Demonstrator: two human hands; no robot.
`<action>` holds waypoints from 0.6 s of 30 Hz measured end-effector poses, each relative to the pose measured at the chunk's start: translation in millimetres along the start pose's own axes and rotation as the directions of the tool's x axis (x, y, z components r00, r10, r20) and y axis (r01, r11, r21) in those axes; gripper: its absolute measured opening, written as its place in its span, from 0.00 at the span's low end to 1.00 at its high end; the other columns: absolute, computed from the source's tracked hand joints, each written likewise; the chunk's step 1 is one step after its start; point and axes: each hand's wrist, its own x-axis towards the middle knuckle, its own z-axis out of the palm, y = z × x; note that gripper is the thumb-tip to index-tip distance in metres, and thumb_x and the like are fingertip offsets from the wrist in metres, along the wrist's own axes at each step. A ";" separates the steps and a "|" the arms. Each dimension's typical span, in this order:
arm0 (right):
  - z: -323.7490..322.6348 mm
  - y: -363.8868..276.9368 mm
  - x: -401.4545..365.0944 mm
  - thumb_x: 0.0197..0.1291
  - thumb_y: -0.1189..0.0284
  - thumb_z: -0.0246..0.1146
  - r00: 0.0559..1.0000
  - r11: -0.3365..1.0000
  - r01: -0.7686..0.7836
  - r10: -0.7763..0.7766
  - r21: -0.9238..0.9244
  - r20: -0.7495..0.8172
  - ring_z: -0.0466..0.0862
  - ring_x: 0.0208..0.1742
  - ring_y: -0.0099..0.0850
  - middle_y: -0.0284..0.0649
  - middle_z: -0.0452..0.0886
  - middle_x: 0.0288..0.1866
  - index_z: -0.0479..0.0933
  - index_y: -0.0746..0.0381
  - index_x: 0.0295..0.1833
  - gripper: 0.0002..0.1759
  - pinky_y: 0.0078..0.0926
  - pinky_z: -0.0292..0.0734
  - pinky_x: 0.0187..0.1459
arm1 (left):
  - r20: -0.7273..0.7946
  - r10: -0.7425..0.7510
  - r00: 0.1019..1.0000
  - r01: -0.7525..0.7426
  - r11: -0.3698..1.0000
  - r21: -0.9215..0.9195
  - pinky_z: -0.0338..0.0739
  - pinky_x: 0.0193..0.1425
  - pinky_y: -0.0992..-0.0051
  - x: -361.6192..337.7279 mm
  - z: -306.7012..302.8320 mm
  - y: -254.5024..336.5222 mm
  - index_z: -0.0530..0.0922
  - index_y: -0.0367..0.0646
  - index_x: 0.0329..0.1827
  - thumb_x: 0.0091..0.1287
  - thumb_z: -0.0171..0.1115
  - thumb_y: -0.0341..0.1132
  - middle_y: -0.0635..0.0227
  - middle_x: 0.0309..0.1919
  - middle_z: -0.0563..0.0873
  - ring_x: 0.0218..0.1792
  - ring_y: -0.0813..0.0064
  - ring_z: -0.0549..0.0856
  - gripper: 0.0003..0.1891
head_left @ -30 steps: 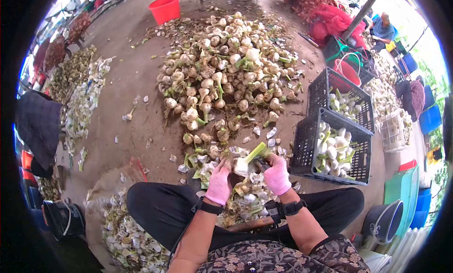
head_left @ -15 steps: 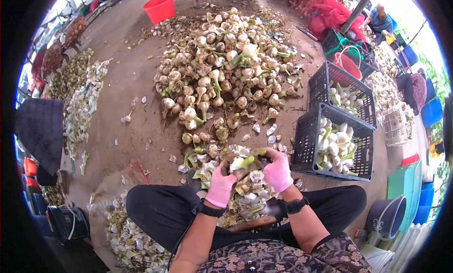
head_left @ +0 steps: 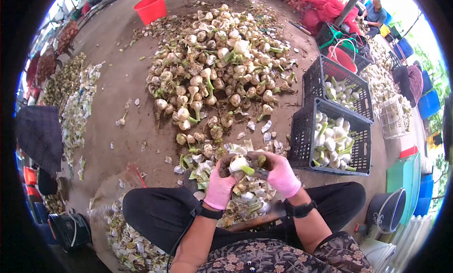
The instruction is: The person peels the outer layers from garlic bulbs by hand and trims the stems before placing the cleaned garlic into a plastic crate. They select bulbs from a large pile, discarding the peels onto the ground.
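Observation:
My left hand (head_left: 222, 182), in a pink glove with dirty fingertips, is closed round a white garlic bulb (head_left: 238, 164) whose green stem stub points right and down. From the other side my right hand (head_left: 279, 175), gloved alike, has its fingers bent in beside the bulb and stem; something dark and thin, too unclear to name, sits between its fingers. Both hands are above a heap of loose garlic peels (head_left: 250, 200) between my legs. Beyond them lies a large pile of unpeeled garlic (head_left: 222, 70).
Right of my hands stand a black crate of cleaned garlic (head_left: 302, 141) and another crate (head_left: 314, 79) behind it, near a red bucket (head_left: 342, 60). A dark bucket (head_left: 387, 211) is at right, a red tub (head_left: 151, 9) at the back. A person (head_left: 376, 13) sits far right.
The bulb's green stem has swung from pointing up and right to pointing down and right. My right hand has shifted slightly lower. The whole view has moved a little.

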 end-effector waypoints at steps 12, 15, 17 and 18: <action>-11.6 -5.5 24.8 0.46 0.85 0.63 0.967 0.870 0.088 -0.192 -0.484 -0.169 0.85 0.35 0.32 0.43 0.86 0.32 0.83 0.65 0.38 0.11 0.26 0.78 0.41 | 0.117 -0.125 0.985 0.122 0.992 0.031 0.73 0.62 0.73 -13.8 -3.3 -1.0 0.68 0.36 0.64 0.61 0.64 0.22 0.64 0.56 0.78 0.57 0.73 0.78 0.27; -22.2 14.8 33.1 0.47 0.84 0.64 0.966 0.804 0.035 -0.179 -0.593 -0.185 0.85 0.39 0.37 0.42 0.85 0.36 0.83 0.64 0.40 0.13 0.28 0.78 0.46 | 0.137 -0.120 0.983 0.145 0.971 -0.189 0.76 0.60 0.71 -13.8 -0.9 -5.0 0.65 0.35 0.66 0.63 0.62 0.23 0.60 0.57 0.77 0.56 0.68 0.79 0.28; -29.5 26.4 34.7 0.47 0.85 0.63 0.944 0.735 0.241 -0.329 -0.634 -0.023 0.84 0.45 0.37 0.42 0.83 0.45 0.81 0.64 0.47 0.18 0.28 0.77 0.51 | 0.135 -0.160 0.978 0.186 0.961 -0.205 0.72 0.64 0.72 -12.0 3.5 9.4 0.66 0.36 0.66 0.62 0.63 0.23 0.63 0.59 0.76 0.59 0.71 0.77 0.28; -26.7 -0.9 25.8 0.48 0.85 0.64 0.973 0.817 0.222 -0.220 -0.531 0.069 0.82 0.50 0.35 0.42 0.79 0.52 0.79 0.64 0.52 0.21 0.28 0.75 0.55 | 0.121 -0.147 0.982 0.166 0.973 -0.162 0.72 0.64 0.72 -12.6 4.0 12.3 0.66 0.36 0.66 0.62 0.64 0.23 0.63 0.59 0.76 0.59 0.71 0.77 0.28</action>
